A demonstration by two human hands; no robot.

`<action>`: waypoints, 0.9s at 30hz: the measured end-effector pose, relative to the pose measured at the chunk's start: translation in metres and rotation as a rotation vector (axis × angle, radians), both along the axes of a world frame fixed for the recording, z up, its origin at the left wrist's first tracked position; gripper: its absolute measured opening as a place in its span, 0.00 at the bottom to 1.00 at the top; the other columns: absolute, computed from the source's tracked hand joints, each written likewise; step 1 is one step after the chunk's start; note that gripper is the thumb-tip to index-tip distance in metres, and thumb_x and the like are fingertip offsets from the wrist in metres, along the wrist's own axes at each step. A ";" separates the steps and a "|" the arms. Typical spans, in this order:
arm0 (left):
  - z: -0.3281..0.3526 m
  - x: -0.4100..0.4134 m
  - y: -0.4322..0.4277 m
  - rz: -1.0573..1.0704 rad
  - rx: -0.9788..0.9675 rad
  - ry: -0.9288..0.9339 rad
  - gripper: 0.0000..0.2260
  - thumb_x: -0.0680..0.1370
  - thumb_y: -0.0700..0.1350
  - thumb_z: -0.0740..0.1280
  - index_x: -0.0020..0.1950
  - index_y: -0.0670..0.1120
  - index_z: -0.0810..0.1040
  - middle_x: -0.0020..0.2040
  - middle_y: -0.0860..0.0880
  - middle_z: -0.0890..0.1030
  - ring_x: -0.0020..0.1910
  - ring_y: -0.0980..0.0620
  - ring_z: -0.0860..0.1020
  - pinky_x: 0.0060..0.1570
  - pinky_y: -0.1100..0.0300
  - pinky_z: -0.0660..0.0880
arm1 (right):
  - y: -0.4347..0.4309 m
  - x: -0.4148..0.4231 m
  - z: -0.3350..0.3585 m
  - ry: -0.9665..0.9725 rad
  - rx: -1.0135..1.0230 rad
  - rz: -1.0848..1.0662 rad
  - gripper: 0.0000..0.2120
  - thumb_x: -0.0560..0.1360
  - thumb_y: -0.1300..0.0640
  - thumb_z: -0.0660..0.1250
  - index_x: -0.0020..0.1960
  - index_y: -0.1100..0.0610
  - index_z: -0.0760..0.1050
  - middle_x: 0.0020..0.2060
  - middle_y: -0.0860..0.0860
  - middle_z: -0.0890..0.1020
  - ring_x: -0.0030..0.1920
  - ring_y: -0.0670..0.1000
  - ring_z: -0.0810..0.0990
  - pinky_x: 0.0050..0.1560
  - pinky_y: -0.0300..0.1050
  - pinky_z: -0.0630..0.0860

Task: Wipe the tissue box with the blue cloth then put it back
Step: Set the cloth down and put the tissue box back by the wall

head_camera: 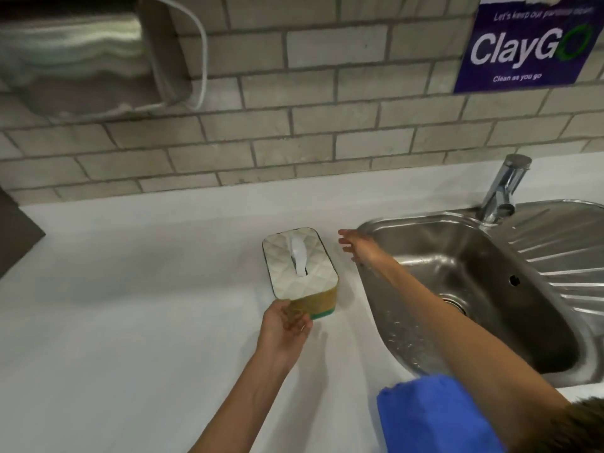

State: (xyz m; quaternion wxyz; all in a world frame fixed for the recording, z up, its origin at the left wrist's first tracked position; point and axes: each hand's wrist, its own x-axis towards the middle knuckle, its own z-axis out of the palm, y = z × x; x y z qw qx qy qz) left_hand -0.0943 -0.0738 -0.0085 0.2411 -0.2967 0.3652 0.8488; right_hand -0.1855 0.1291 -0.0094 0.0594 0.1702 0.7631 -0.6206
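The tissue box stands on the white counter, with a quilted white lid, a tissue poking out of its slot and a tan side with a green base. My left hand touches its near end, fingers curled against the tan side. My right hand hovers just right of the box, over the sink's left rim, fingers spread and holding nothing. The blue cloth lies bunched on the counter at the bottom, under my right forearm.
A steel sink with a chrome tap and ribbed drainer fills the right side. A grey brick wall runs behind, with a steel towel dispenser at top left and a purple ClayGo sign at top right.
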 end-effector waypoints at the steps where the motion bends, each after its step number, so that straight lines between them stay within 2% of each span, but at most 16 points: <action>1: 0.000 -0.002 -0.001 0.008 0.003 -0.003 0.04 0.76 0.39 0.61 0.41 0.40 0.72 0.37 0.43 0.71 0.34 0.48 0.71 0.41 0.58 0.72 | -0.005 -0.011 0.002 -0.010 0.045 0.034 0.21 0.79 0.48 0.55 0.69 0.56 0.66 0.69 0.55 0.71 0.64 0.54 0.72 0.62 0.48 0.67; 3: 0.000 -0.008 -0.004 0.024 -0.015 0.007 0.04 0.76 0.38 0.61 0.41 0.41 0.72 0.37 0.43 0.71 0.34 0.48 0.71 0.40 0.58 0.72 | -0.015 -0.030 0.002 -0.020 0.097 0.075 0.23 0.80 0.48 0.53 0.72 0.57 0.63 0.72 0.54 0.67 0.71 0.54 0.66 0.71 0.51 0.62; 4: -0.001 -0.012 -0.007 0.030 -0.035 0.022 0.04 0.76 0.39 0.61 0.41 0.41 0.72 0.37 0.44 0.72 0.34 0.48 0.71 0.39 0.58 0.71 | -0.018 -0.039 0.001 -0.028 0.097 0.087 0.23 0.80 0.48 0.53 0.72 0.56 0.62 0.73 0.53 0.65 0.72 0.54 0.64 0.73 0.50 0.60; 8: -0.001 -0.042 -0.020 0.023 -0.206 0.128 0.05 0.76 0.42 0.62 0.41 0.45 0.74 0.35 0.47 0.74 0.35 0.50 0.73 0.41 0.58 0.73 | -0.025 -0.062 -0.007 -0.044 0.050 0.129 0.24 0.80 0.49 0.55 0.73 0.56 0.60 0.73 0.52 0.64 0.73 0.53 0.63 0.70 0.47 0.60; 11: 0.002 -0.077 -0.026 0.015 -0.331 0.198 0.07 0.76 0.44 0.61 0.39 0.48 0.75 0.37 0.48 0.75 0.37 0.51 0.73 0.44 0.57 0.72 | -0.023 -0.074 -0.014 0.010 -0.028 0.089 0.20 0.79 0.54 0.58 0.69 0.57 0.66 0.69 0.54 0.71 0.68 0.54 0.69 0.59 0.44 0.64; 15: 0.005 -0.126 -0.028 -0.014 -0.390 0.232 0.09 0.78 0.45 0.59 0.39 0.47 0.74 0.38 0.48 0.74 0.38 0.51 0.73 0.42 0.59 0.71 | -0.008 -0.084 -0.025 0.115 -0.003 0.017 0.08 0.76 0.58 0.63 0.54 0.56 0.76 0.53 0.53 0.77 0.56 0.54 0.76 0.47 0.40 0.67; 16: 0.005 -0.137 -0.026 -0.022 -0.395 0.245 0.09 0.78 0.45 0.59 0.40 0.46 0.74 0.38 0.47 0.74 0.38 0.51 0.73 0.41 0.59 0.71 | -0.004 -0.086 -0.028 0.133 0.015 -0.006 0.08 0.75 0.59 0.64 0.53 0.58 0.76 0.51 0.54 0.78 0.55 0.54 0.76 0.47 0.40 0.69; 19: 0.007 -0.168 -0.016 -0.048 -0.403 0.283 0.09 0.78 0.46 0.59 0.42 0.45 0.75 0.40 0.46 0.76 0.38 0.50 0.73 0.41 0.60 0.71 | 0.008 -0.093 -0.034 0.147 0.056 -0.095 0.14 0.75 0.61 0.65 0.59 0.65 0.75 0.53 0.60 0.79 0.57 0.58 0.77 0.58 0.48 0.73; 20: 0.007 -0.177 -0.012 -0.062 -0.405 0.304 0.09 0.78 0.46 0.58 0.43 0.44 0.75 0.40 0.46 0.76 0.38 0.50 0.74 0.41 0.60 0.71 | 0.012 -0.095 -0.035 0.150 0.062 -0.113 0.15 0.75 0.61 0.65 0.60 0.65 0.74 0.54 0.60 0.79 0.56 0.57 0.78 0.57 0.48 0.74; 23: 0.008 -0.199 0.001 -0.096 -0.400 0.357 0.09 0.79 0.46 0.58 0.50 0.43 0.74 0.41 0.47 0.77 0.39 0.51 0.74 0.40 0.62 0.71 | 0.020 -0.099 -0.035 0.150 0.067 -0.150 0.14 0.75 0.60 0.65 0.60 0.65 0.74 0.49 0.54 0.78 0.51 0.52 0.76 0.44 0.37 0.71; 25: 0.008 -0.212 0.009 -0.126 -0.402 0.377 0.09 0.79 0.47 0.59 0.53 0.44 0.74 0.41 0.48 0.78 0.40 0.52 0.75 0.40 0.63 0.72 | 0.025 -0.104 -0.035 0.151 0.080 -0.195 0.15 0.75 0.60 0.66 0.59 0.64 0.73 0.46 0.52 0.78 0.50 0.52 0.76 0.42 0.37 0.70; 27: 0.008 -0.223 0.015 -0.170 -0.425 0.377 0.11 0.78 0.50 0.59 0.55 0.45 0.74 0.42 0.49 0.78 0.44 0.51 0.76 0.47 0.62 0.71 | 0.029 -0.108 -0.035 0.146 0.097 -0.236 0.15 0.75 0.60 0.67 0.59 0.66 0.73 0.39 0.49 0.77 0.49 0.53 0.76 0.41 0.37 0.70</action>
